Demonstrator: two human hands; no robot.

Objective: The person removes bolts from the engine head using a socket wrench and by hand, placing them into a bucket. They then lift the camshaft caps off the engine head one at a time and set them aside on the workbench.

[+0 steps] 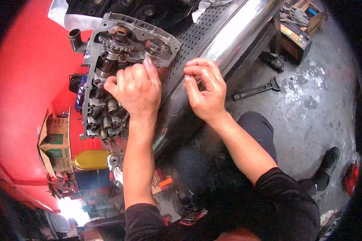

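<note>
A metal engine cylinder head [91, 64] lies on the bench, with a toothed cam gear [118, 42] at its far end and several cylindrical valve parts along its near half. My left hand [138, 88] is over its right side, back of the hand up and fingers curled under; whatever those fingers hold or touch is hidden. To the right, my right hand [208, 90] is raised beside the bench edge. Its thumb tip meets the bent fingers in a pinch, and anything between them is too small to make out.
The bench has a perforated metal top [207, 24] and a rounded shiny edge [229, 34]. On the floor at right are a dark long-handled tool [257, 89] and a car battery [295, 42]. A yellow bottle [91, 160] and an open cardboard box [55, 140] are at left.
</note>
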